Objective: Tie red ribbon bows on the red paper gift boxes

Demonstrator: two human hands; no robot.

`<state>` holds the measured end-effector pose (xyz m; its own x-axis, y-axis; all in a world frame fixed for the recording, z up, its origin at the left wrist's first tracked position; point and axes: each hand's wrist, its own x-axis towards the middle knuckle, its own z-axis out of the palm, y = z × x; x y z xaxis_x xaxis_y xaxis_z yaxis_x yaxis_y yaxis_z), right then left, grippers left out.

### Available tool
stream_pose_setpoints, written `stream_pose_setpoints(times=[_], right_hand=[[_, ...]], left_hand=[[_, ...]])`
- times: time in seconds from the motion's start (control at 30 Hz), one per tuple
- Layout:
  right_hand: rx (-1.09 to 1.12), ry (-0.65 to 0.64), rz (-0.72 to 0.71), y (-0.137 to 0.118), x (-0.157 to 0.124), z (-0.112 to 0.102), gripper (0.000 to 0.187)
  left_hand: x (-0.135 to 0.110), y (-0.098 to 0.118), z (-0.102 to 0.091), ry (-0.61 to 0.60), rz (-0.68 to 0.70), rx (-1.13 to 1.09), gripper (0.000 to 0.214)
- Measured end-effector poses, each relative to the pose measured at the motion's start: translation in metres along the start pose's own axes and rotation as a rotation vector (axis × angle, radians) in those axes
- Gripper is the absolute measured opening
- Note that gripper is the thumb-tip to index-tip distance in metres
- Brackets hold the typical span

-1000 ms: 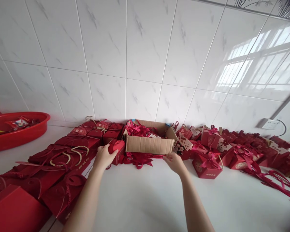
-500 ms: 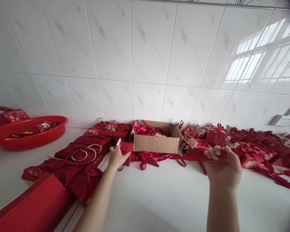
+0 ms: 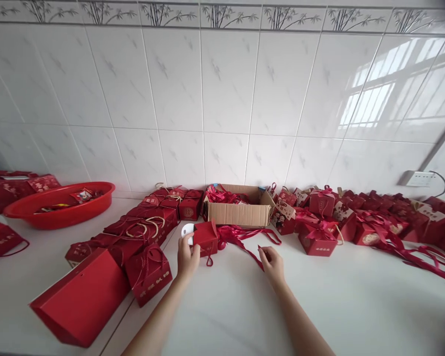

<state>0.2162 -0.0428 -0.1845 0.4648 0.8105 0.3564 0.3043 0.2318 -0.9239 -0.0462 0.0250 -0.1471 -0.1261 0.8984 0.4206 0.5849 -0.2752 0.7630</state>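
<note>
My left hand grips a small red gift box with a white flap at its left, held just above the white counter. My right hand pinches one end of a red ribbon that trails back toward the open cardboard box full of more red ribbons. Both hands are close together in front of that cardboard box.
Flat red gift bags with gold cord handles lie at the left, and a larger red box at the near left. A red plastic basin stands at far left. Several finished red ribbon-tied boxes crowd the right along the tiled wall.
My right hand came down from holding the ribbon stretched high at the right and now pinches it low near the counter. My left hand drew the red box toward me.
</note>
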Motion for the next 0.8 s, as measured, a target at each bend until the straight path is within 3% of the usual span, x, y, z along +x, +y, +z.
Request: stream_pose_setpoints(times=[0.17, 0.3, 0.43, 0.5, 0.6, 0.7, 0.8], right_hand=[[0.078, -0.058, 0.035, 0.002, 0.0, 0.002, 0.036], [0.195, -0.208, 0.081, -0.009, -0.008, 0.008, 0.04], [0.34, -0.311, 0.096, -0.021, -0.018, 0.014, 0.038], [0.439, -0.307, 0.111, -0.026, -0.02, 0.014, 0.036], [0.579, -0.26, 0.134, -0.033, -0.021, 0.013, 0.032], [0.618, -0.216, 0.121, -0.037, -0.022, 0.012, 0.03], [0.611, -0.213, 0.087, -0.039, -0.024, 0.011, 0.028]], left_hand=[[-0.018, 0.004, 0.012, -0.019, 0.085, -0.117, 0.025], [-0.03, 0.008, 0.022, -0.044, 0.173, -0.171, 0.025], [-0.028, 0.008, 0.038, -0.078, 0.238, -0.28, 0.055], [-0.026, 0.008, 0.046, -0.119, 0.3, -0.328, 0.065], [-0.027, 0.01, 0.056, -0.125, 0.445, -0.297, 0.049], [-0.036, 0.015, 0.057, -0.054, 0.559, -0.224, 0.038], [-0.04, 0.025, 0.053, 0.063, 0.615, -0.112, 0.043]])
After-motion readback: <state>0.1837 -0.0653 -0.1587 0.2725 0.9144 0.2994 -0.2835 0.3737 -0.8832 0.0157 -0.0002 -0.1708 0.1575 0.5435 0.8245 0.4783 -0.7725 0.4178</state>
